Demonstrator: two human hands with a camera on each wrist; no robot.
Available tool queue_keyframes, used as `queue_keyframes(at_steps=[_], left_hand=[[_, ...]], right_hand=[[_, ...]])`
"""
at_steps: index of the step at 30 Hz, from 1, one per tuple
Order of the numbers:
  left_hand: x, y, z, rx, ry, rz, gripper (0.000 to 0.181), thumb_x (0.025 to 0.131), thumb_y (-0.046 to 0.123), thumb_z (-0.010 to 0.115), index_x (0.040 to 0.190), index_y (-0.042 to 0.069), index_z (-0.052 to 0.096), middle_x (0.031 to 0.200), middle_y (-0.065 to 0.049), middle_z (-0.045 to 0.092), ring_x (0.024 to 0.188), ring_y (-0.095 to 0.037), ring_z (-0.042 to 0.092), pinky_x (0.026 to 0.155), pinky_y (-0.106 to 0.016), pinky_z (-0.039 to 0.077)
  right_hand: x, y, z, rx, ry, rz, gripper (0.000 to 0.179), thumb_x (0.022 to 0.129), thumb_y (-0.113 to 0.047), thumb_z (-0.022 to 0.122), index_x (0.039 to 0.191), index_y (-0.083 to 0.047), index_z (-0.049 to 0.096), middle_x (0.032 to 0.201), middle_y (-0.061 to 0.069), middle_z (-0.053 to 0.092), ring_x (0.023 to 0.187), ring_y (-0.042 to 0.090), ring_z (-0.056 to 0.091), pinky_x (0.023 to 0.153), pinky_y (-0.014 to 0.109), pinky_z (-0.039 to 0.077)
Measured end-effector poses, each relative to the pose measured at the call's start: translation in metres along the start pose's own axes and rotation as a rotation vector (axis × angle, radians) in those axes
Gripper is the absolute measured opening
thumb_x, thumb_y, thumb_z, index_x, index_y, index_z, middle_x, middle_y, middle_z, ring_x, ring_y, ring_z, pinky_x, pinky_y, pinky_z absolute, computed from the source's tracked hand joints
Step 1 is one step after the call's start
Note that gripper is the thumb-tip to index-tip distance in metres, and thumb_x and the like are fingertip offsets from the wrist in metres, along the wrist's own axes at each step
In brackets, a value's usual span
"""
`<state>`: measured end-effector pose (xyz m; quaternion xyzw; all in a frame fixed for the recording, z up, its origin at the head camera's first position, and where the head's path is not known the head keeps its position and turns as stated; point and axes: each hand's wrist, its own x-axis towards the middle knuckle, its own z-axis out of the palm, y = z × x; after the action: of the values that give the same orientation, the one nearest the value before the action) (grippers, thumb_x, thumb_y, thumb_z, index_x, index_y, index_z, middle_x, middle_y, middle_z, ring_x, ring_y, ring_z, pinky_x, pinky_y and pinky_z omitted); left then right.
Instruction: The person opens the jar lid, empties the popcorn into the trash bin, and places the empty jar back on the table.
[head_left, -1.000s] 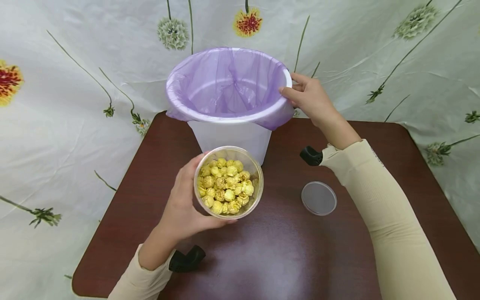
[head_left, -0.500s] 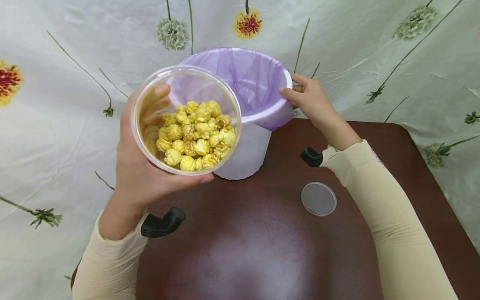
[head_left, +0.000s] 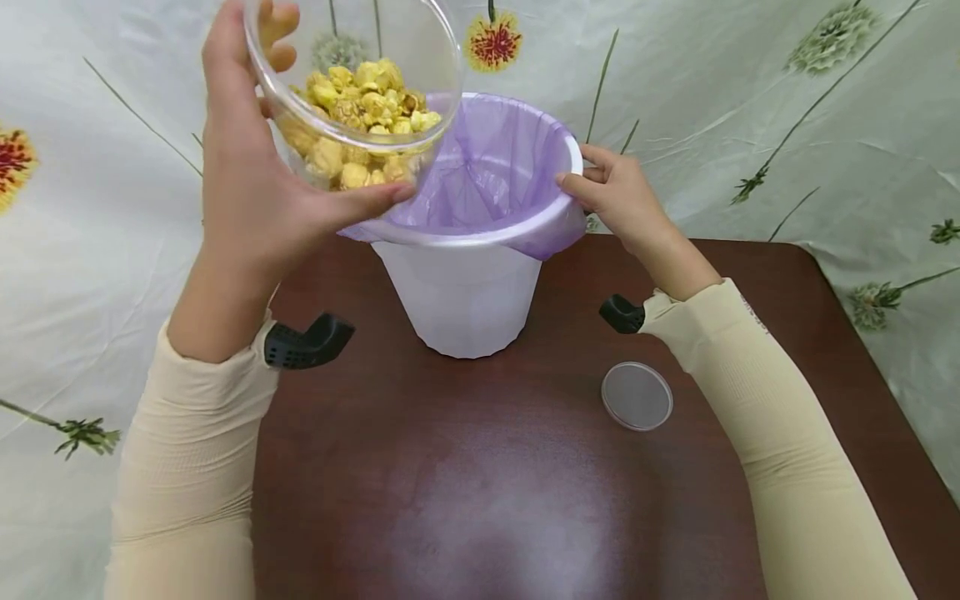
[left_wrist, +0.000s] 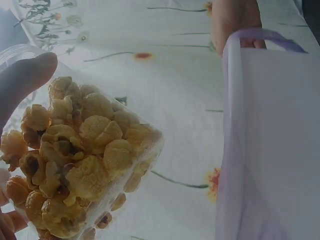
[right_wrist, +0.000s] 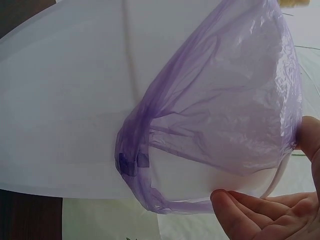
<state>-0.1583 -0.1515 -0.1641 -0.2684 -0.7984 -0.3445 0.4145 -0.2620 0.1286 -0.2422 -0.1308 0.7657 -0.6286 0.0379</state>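
My left hand (head_left: 251,167) grips a clear plastic tub (head_left: 442,50), fingers behind it and thumb along its near lower side. Yellow popcorn (head_left: 375,96) fills its lower part; the left wrist view shows the popcorn (left_wrist: 80,155) through the clear wall. The tub is held up, tilted, over the left side of a white trash can (head_left: 465,292) and overlaps its rim in the head view. A purple trash bag (head_left: 495,167) lines the can and folds over the rim. My right hand (head_left: 615,196) pinches the can's right rim, thumb inside and fingers outside.
A clear round lid (head_left: 637,396) lies on the dark red-brown table (head_left: 487,475), right of the can. Floral cloth (head_left: 697,100) hangs behind and beside the table. Black wrist mounts (head_left: 307,343) stick out from both sleeves.
My left hand has lifted the tub of popcorn from in front of the can, up and to the left, and tilted it. The right hand stays on the rim.
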Motion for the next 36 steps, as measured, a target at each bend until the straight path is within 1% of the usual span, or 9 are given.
queue_keyframes(at_steps=[1, 8, 13, 18, 22, 24, 29, 32, 36], left_hand=[[0.005, -0.005, 0.0, 0.042, -0.024, 0.014, 0.103, 0.053, 0.028, 0.084, 0.134, -0.001, 0.027, 0.132, 0.002, 0.038, 0.117, -0.009, 0.035, 0.094, -0.026, 0.029], [0.036, -0.028, 0.006, 0.318, -0.192, -0.094, 0.102, 0.059, 0.048, 0.077, 0.138, 0.008, 0.027, 0.133, -0.006, 0.034, 0.122, -0.011, 0.025, 0.101, -0.024, 0.015], [0.052, -0.035, 0.015, 0.438, -0.291, -0.069, 0.103, 0.061, 0.055, 0.072, 0.141, 0.012, 0.023, 0.137, -0.008, 0.032, 0.124, -0.019, 0.025, 0.102, -0.034, 0.015], [0.057, -0.04, 0.024, 0.616, -0.42, -0.036, 0.106, 0.065, 0.052, 0.071, 0.142, 0.008, 0.014, 0.135, -0.017, 0.03, 0.12, -0.033, 0.028, 0.094, -0.05, 0.022], [0.053, -0.048, 0.028, 0.716, -0.511, 0.018, 0.107, 0.066, 0.045, 0.074, 0.142, 0.007, 0.009, 0.139, -0.017, 0.025, 0.123, -0.036, 0.024, 0.092, -0.052, 0.022], [0.051, -0.053, 0.029, 0.729, -0.542, 0.038, 0.106, 0.066, 0.041, 0.076, 0.141, 0.007, 0.011, 0.14, -0.016, 0.024, 0.125, -0.035, 0.021, 0.094, -0.051, 0.019], [0.046, -0.062, 0.031, 0.773, -0.578, 0.173, 0.099, 0.063, 0.031, 0.079, 0.137, 0.004, 0.019, 0.139, -0.015, 0.026, 0.123, -0.035, 0.023, 0.094, -0.051, 0.018], [0.045, -0.066, 0.032, 0.815, -0.564, 0.311, 0.095, 0.061, 0.025, 0.081, 0.134, 0.004, 0.024, 0.136, -0.015, 0.029, 0.121, -0.035, 0.026, 0.094, -0.051, 0.019], [0.049, -0.069, 0.031, 0.9, -0.5, 0.564, 0.079, 0.065, 0.013, 0.075, 0.129, 0.005, 0.03, 0.131, -0.014, 0.034, 0.117, -0.033, 0.031, 0.097, -0.049, 0.02]], right_hand=[[0.0, 0.0, 0.0, 0.001, 0.0, -0.001, 0.048, 0.085, -0.012, 0.06, 0.13, -0.004, 0.046, 0.113, 0.022, 0.057, 0.09, 0.019, 0.061, 0.075, 0.026, 0.048], [-0.001, 0.0, 0.0, 0.024, -0.005, -0.015, 0.048, 0.085, -0.011, 0.06, 0.13, -0.003, 0.046, 0.112, 0.024, 0.057, 0.085, 0.016, 0.062, 0.075, 0.027, 0.047], [-0.001, 0.001, -0.001, 0.011, 0.003, -0.014, 0.048, 0.085, -0.011, 0.06, 0.13, -0.004, 0.046, 0.113, 0.024, 0.056, 0.089, 0.018, 0.061, 0.075, 0.027, 0.048], [0.0, 0.002, 0.0, -0.008, 0.002, -0.012, 0.049, 0.085, -0.012, 0.06, 0.131, -0.004, 0.046, 0.113, 0.022, 0.057, 0.091, 0.018, 0.061, 0.077, 0.028, 0.047], [0.0, 0.002, 0.001, -0.019, -0.006, -0.009, 0.05, 0.085, -0.013, 0.06, 0.131, -0.005, 0.045, 0.114, 0.021, 0.057, 0.091, 0.018, 0.061, 0.078, 0.029, 0.047], [0.0, 0.002, 0.001, -0.026, -0.008, -0.011, 0.05, 0.085, -0.014, 0.06, 0.132, -0.005, 0.045, 0.113, 0.021, 0.057, 0.091, 0.018, 0.061, 0.077, 0.029, 0.047], [0.001, 0.001, 0.0, -0.038, -0.006, -0.017, 0.049, 0.086, -0.013, 0.059, 0.132, -0.005, 0.044, 0.112, 0.022, 0.057, 0.091, 0.02, 0.061, 0.076, 0.028, 0.048], [0.0, 0.001, 0.0, -0.039, -0.005, -0.015, 0.049, 0.086, -0.013, 0.059, 0.132, -0.005, 0.044, 0.114, 0.021, 0.057, 0.094, 0.022, 0.06, 0.077, 0.029, 0.047], [0.0, 0.001, 0.0, -0.03, -0.009, -0.014, 0.05, 0.086, -0.012, 0.059, 0.132, -0.005, 0.043, 0.114, 0.021, 0.056, 0.096, 0.024, 0.059, 0.078, 0.03, 0.047]])
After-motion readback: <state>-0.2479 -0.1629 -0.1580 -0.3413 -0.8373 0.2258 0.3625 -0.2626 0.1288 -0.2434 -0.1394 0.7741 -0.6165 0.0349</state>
